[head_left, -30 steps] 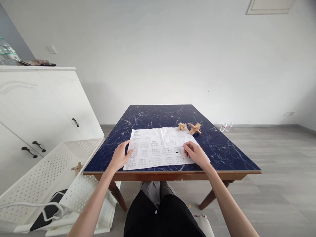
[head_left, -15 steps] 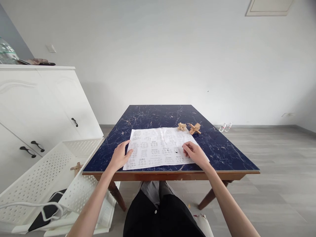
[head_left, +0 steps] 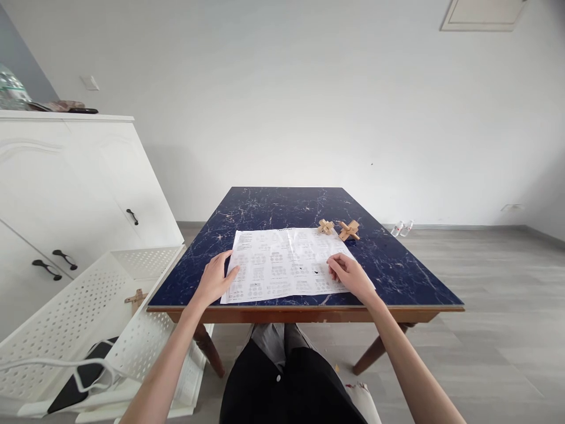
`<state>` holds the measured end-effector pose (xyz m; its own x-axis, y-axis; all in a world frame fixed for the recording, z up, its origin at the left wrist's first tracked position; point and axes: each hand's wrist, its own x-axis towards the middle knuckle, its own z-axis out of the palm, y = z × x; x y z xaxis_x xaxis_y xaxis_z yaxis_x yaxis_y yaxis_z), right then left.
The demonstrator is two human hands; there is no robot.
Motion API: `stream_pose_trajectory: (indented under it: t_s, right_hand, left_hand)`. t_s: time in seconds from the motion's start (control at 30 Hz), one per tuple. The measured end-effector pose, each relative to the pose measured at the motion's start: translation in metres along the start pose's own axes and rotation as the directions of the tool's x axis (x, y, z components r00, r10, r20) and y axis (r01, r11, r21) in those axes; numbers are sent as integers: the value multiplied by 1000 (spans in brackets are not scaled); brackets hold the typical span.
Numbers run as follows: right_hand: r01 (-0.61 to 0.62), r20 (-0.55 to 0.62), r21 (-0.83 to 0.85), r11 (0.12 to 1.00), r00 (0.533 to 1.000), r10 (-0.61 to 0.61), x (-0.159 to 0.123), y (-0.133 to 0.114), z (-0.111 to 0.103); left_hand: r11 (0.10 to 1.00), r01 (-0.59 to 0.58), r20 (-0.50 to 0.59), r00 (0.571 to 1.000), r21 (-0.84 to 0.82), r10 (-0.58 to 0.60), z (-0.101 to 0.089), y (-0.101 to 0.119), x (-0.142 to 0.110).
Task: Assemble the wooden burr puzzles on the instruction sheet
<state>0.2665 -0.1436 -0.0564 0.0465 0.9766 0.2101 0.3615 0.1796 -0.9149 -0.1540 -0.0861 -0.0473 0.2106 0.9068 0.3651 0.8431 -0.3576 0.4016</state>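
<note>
A white printed instruction sheet (head_left: 282,262) lies flat near the front edge of a dark blue marble-patterned table (head_left: 397,265). My left hand (head_left: 216,278) rests flat on the sheet's left edge, fingers stretched out. On the sheet's right part my right hand (head_left: 351,275) lies with its fingers loosely curled and nothing visibly in them. Two small wooden burr puzzles (head_left: 326,226) (head_left: 349,229) stand just beyond the sheet's far right corner, apart from both hands.
A white cabinet (head_left: 66,182) with black handles stands at the left. Beside the table's left edge a white perforated basket (head_left: 88,306) holds a small wooden piece (head_left: 136,299) and a black item. Two small bottles (head_left: 402,228) lie on the grey floor by the far wall.
</note>
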Motion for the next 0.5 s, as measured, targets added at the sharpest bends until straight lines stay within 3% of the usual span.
stream_pose_trajectory:
  t_s: [0.5]
  right_hand:
    - [4, -1, 4, 1000, 1000, -4, 0, 1, 0]
  left_hand:
    - [1000, -4, 1, 1000, 0, 4, 1, -3, 1]
